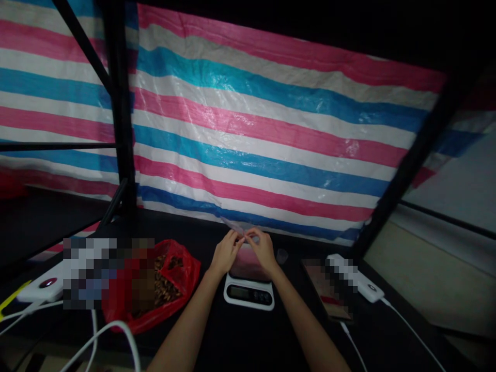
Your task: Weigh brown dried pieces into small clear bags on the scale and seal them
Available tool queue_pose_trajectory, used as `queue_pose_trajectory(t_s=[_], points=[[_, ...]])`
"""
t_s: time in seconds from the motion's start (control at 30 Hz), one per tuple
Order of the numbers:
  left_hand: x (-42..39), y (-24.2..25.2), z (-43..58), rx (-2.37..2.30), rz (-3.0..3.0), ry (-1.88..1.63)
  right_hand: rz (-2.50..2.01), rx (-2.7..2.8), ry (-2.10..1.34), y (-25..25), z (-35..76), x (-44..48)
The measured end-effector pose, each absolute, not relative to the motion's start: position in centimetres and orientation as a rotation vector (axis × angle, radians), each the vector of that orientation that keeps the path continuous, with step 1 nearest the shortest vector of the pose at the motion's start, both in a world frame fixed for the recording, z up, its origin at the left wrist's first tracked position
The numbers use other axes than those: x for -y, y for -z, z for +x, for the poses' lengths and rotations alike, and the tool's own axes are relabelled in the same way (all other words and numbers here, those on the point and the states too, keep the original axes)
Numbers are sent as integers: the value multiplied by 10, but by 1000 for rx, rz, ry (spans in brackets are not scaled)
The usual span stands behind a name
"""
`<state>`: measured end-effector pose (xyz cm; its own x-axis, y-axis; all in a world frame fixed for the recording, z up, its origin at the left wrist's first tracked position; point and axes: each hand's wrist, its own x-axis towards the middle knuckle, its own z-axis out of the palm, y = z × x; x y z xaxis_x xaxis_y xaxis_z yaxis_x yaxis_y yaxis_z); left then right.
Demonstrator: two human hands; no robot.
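Observation:
My left hand (227, 253) and my right hand (264, 251) meet above a small white kitchen scale (249, 304). Between their pinched fingertips is a thin, clear plastic bag (232, 224), its edge sticking up to the left. The fingers hide part of the bag, and I cannot make out whether anything is inside. The scale has a dark display and buttons on the near side; its platform looks pinkish and shiny. Just right of my right hand stands a small clear cup (282, 256). To the left, an opened red plastic bag (186, 266) holds many small brown pieces (168, 284).
A phone (329, 297) with a white cable lies at right, beside a white power strip (366, 284). Another power strip (42, 289) and looping white cables (124, 330) are at left. Black frame posts (122, 119) and a striped plastic sheet (256, 124) bound the black table.

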<state>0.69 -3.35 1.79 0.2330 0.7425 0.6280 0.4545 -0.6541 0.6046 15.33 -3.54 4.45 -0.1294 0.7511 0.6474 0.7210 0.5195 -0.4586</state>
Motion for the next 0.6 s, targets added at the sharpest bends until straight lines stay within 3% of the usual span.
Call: queue_pose_trajectory(t_s=[0.3,0.6], points=[[38,-17,13,-1226,2539,-1233,-1150,1871,82,-42,148,59],[48,-25,16,-1184,2496,-1271,-1198,1965,213,-49,153,68]])
